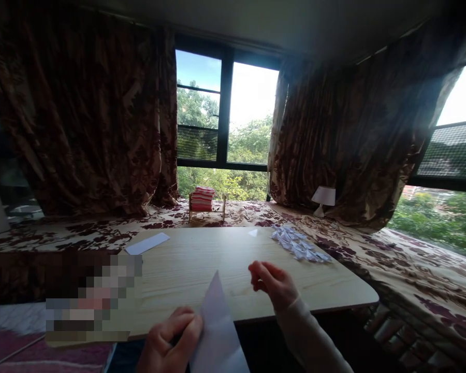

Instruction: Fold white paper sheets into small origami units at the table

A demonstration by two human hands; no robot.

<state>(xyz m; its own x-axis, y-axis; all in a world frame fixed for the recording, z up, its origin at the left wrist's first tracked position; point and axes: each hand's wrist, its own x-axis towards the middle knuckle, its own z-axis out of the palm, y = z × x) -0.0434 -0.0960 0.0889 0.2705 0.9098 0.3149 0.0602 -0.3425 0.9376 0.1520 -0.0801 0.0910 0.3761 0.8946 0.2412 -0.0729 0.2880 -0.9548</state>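
While I watch through the head camera from a distance, dark patterned curtains point(101, 114) fill most of my view, hanging left and right of a far window point(225, 103) that gives me green trees and bright sky. Below them I see a flowered cloth point(392, 259) spread along the far and right sides of a pale wooden table point(186, 290).

The paper point(219, 331) is at the table's near edge, around the middle, its pointed end aimed toward the far side and its near end cut off by my view. The left hand point(171, 339) grips its left edge between thumb and curled fingers. The right hand point(275, 285) is above the table to the right, well apart from the paper, its fingers curled in and nearly together; I cannot tell whether they pinch anything small.

At the far right of the table I make out a cluster of folded white pieces point(299, 243). Beyond the far edge stand a small rack point(224, 208) bearing red-striped folded cloths point(202, 199), left of centre, and a white lamp point(324, 197), to the right. A white strip point(147, 243) lies at the table's far left corner, and a tiny white triangle point(253, 233) near the far edge.
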